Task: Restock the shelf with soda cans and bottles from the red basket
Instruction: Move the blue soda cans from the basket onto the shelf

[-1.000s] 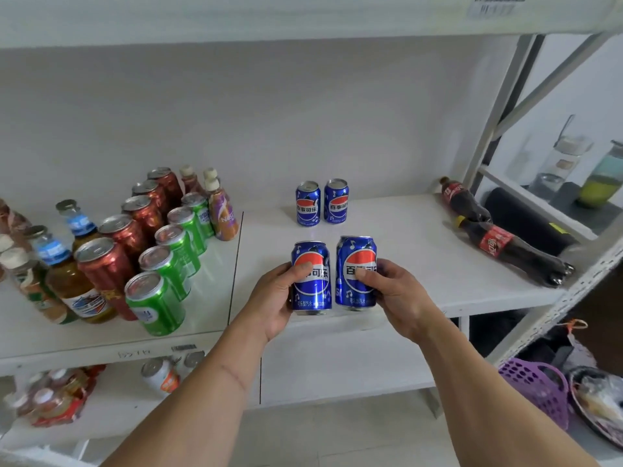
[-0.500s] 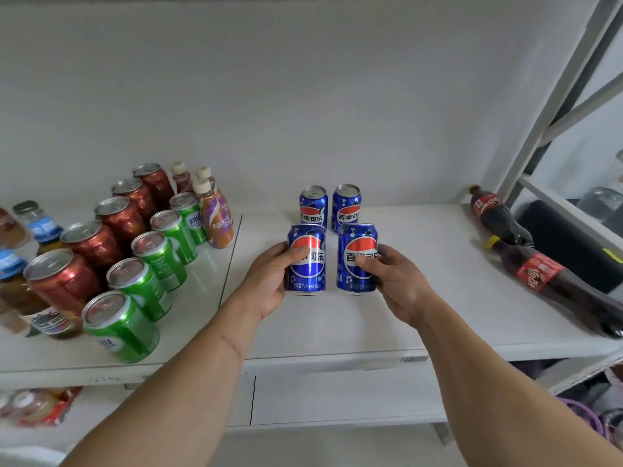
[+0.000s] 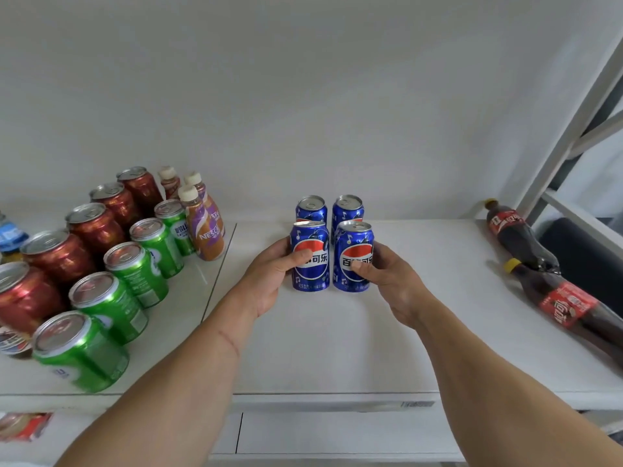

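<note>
Each hand keeps its own grip: the left hand wraps one blue can, the right hand another, on the shelf just before the back pair. Push further and they could knock those over.

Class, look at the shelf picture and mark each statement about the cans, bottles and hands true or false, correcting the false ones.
1. Each hand grips one blue metal cola can. True: left hand on left front blue can, right hand on right front blue can.
2. The dark plastic cola bottles stand upright. False: they lie flat.
3. Two more blue cans stand behind.
True.
4. The green metal cans are right of the blue ones. False: left.
</note>
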